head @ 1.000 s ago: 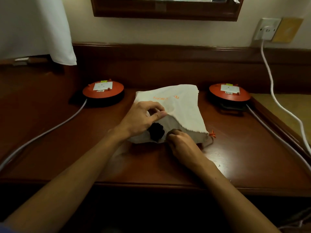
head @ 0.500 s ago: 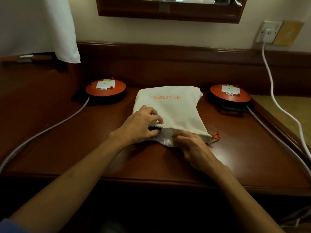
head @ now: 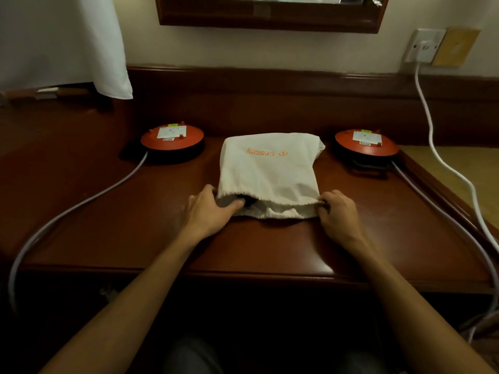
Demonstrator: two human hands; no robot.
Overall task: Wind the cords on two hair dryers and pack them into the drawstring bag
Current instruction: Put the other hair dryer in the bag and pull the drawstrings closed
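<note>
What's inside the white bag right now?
Only a small dark shape shows in the bag's open mouth, beside the left hand. The cloth covers everything else, so the contents cannot be identified. The right hand pinches the mouth's other corner.

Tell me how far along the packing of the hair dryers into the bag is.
Mostly done, it seems: no dryer lies on the brown wooden desk, and the white cloth drawstring bag bulges, something dark showing in its mouth. In hand: the left hand and right hand grip the mouth's two corners. Left: drawing it closed.
</note>
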